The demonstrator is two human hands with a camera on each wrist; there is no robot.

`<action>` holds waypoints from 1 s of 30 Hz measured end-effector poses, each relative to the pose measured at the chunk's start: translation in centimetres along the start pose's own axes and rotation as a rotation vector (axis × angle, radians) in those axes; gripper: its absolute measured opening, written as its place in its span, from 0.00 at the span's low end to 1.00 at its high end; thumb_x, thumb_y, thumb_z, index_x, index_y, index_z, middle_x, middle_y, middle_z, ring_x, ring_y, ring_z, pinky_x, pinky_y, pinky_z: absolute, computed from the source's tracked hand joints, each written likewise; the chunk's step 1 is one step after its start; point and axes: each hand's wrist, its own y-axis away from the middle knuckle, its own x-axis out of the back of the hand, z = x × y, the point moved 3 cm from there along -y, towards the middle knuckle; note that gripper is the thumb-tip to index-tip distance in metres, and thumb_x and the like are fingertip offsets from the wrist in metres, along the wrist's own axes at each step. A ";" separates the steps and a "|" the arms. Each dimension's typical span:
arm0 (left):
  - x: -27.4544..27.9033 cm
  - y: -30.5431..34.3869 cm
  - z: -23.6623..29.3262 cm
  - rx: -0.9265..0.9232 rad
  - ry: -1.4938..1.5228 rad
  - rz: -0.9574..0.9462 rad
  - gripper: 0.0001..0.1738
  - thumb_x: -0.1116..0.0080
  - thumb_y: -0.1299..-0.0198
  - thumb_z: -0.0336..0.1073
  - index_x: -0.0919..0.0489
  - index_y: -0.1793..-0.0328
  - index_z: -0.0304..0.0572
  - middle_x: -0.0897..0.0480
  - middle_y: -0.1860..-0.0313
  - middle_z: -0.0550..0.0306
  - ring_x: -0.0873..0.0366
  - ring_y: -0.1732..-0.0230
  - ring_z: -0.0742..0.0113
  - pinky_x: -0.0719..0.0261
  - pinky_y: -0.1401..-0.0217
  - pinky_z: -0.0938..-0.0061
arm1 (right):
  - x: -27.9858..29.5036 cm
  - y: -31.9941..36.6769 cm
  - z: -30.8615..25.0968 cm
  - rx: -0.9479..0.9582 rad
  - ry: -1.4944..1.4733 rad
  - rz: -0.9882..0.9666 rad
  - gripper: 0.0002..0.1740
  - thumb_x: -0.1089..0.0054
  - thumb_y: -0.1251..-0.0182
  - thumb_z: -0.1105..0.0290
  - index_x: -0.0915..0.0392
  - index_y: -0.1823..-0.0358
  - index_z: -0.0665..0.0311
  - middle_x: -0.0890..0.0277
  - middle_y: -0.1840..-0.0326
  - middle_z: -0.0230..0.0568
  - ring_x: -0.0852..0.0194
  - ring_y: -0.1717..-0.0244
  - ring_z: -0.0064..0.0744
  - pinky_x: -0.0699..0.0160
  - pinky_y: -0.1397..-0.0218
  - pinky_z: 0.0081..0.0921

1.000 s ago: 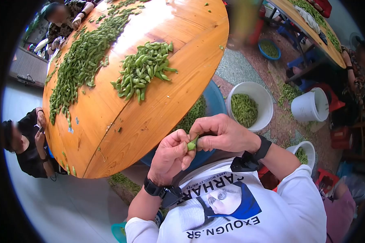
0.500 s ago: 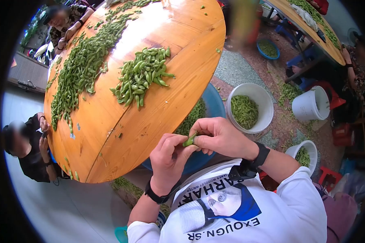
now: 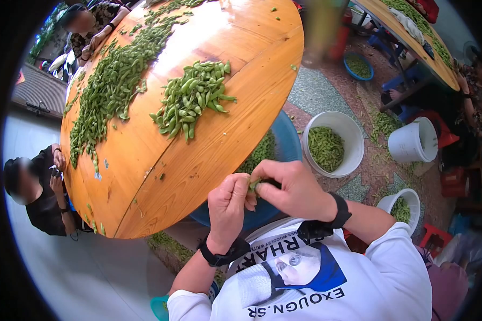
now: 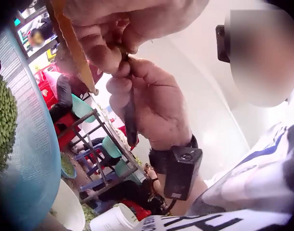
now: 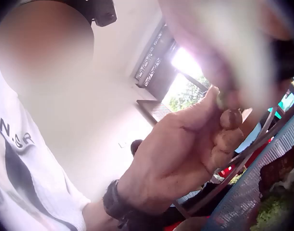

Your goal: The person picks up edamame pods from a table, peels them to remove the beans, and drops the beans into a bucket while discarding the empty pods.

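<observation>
Both hands meet just past the front of the white shirt: from the head view I see the left hand and the right hand pinching one green pod between their fingertips, thumbs and fingers narrow around it. Mostly the fingers cover the pod, so I can't make out its ends. Over on the left wrist view, a slim dark thing lies along the curled fingers of the right hand; I can't tell what it is. Beneath the hands is a blue basin holding more green pieces, partly under the edge of the round wooden table. On that table I've got a small pile of pods nearer the hands and a long spread of pods beyond it. A white bucket with pods inside stands on the floor beside the basin, with a second bucket and a third bucket farther right. Two people sit at the table's far side, one in black, one in a patterned top.
</observation>
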 end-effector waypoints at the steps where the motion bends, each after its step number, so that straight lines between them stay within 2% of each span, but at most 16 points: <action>1: 0.0 -0.1 -0.3 0.055 0.119 0.009 0.13 0.48 0.24 0.36 0.20 0.51 0.30 0.21 0.73 0.60 0.25 0.75 0.78 0.25 0.72 0.84 | 0.0 0.0 0.2 0.000 0.000 -0.003 0.07 0.45 0.37 0.77 0.21 0.61 0.72 0.18 0.73 0.46 0.16 0.71 0.29 0.20 0.65 0.27; 3: 0.2 -0.5 -0.5 0.108 0.237 0.016 0.14 0.47 0.25 0.37 0.19 0.52 0.31 0.20 0.74 0.61 0.25 0.77 0.78 0.27 0.75 0.84 | -0.1 -0.2 0.9 -0.003 -0.032 0.005 0.07 0.45 0.37 0.77 0.21 0.61 0.73 0.18 0.73 0.46 0.16 0.72 0.31 0.20 0.65 0.27; 5: 0.5 -0.7 -0.7 0.256 0.408 -0.041 0.14 0.47 0.25 0.38 0.18 0.51 0.33 0.20 0.73 0.61 0.25 0.77 0.78 0.28 0.75 0.85 | 0.5 -0.4 1.0 -0.018 0.013 0.010 0.07 0.44 0.37 0.76 0.21 0.61 0.72 0.18 0.73 0.46 0.17 0.71 0.29 0.21 0.65 0.26; 8: 0.3 -0.9 -0.6 0.270 0.434 -0.023 0.13 0.46 0.25 0.38 0.18 0.51 0.34 0.19 0.73 0.61 0.25 0.78 0.78 0.28 0.75 0.85 | 1.0 -0.6 1.4 -0.093 -0.015 -0.027 0.07 0.42 0.36 0.75 0.21 0.61 0.72 0.18 0.72 0.44 0.20 0.70 0.24 0.23 0.65 0.24; 13: 0.6 -1.2 -0.7 0.294 0.543 -0.033 0.13 0.48 0.24 0.37 0.19 0.49 0.33 0.20 0.69 0.58 0.24 0.74 0.74 0.26 0.76 0.82 | 1.6 -0.6 1.9 -0.188 -0.146 -0.018 0.09 0.39 0.34 0.70 0.22 0.61 0.70 0.20 0.70 0.33 0.27 0.69 0.17 0.26 0.64 0.21; 17: 0.3 -1.0 0.1 0.327 0.717 -0.102 0.11 0.46 0.26 0.34 0.18 0.50 0.32 0.18 0.69 0.57 0.22 0.72 0.74 0.24 0.73 0.82 | 1.6 -0.5 1.7 -0.187 -0.165 -0.009 0.08 0.37 0.34 0.70 0.22 0.61 0.69 0.21 0.70 0.32 0.28 0.70 0.16 0.27 0.65 0.19; 19: 0.2 -0.9 0.2 0.319 0.717 -0.110 0.10 0.45 0.27 0.33 0.19 0.49 0.33 0.18 0.68 0.57 0.22 0.72 0.74 0.23 0.73 0.81 | 1.5 -0.4 0.9 -0.078 -0.126 0.009 0.09 0.36 0.35 0.70 0.22 0.60 0.69 0.21 0.70 0.33 0.29 0.70 0.15 0.28 0.66 0.19; 24: 0.0 -1.1 0.0 0.259 0.758 -0.069 0.10 0.40 0.31 0.31 0.23 0.48 0.34 0.18 0.64 0.55 0.20 0.71 0.72 0.21 0.72 0.80 | 1.5 -0.2 0.3 -0.122 -0.097 -0.015 0.11 0.35 0.36 0.71 0.20 0.57 0.70 0.20 0.70 0.33 0.26 0.69 0.15 0.25 0.65 0.21; 26: 0.0 -1.2 0.2 0.213 0.723 0.009 0.12 0.37 0.33 0.29 0.25 0.48 0.35 0.17 0.61 0.54 0.18 0.69 0.71 0.19 0.70 0.80 | 1.6 -0.1 -0.4 -0.132 -0.064 -0.047 0.11 0.35 0.35 0.71 0.20 0.56 0.70 0.19 0.69 0.34 0.25 0.68 0.16 0.25 0.65 0.22; 29: -0.1 -1.0 0.6 0.175 0.623 0.028 0.11 0.37 0.34 0.27 0.25 0.49 0.34 0.17 0.61 0.54 0.17 0.67 0.71 0.16 0.67 0.78 | 1.7 -0.1 -0.5 -0.125 -0.088 -0.023 0.11 0.34 0.37 0.71 0.19 0.56 0.70 0.18 0.68 0.37 0.21 0.68 0.21 0.23 0.65 0.25; 30: -0.2 -1.0 0.9 0.175 0.623 0.028 0.11 0.37 0.34 0.27 0.25 0.49 0.34 0.17 0.61 0.54 0.17 0.67 0.71 0.16 0.67 0.78 | 1.8 -0.2 -0.6 -0.012 0.027 0.011 0.11 0.34 0.38 0.72 0.19 0.57 0.69 0.18 0.68 0.40 0.19 0.69 0.27 0.23 0.65 0.27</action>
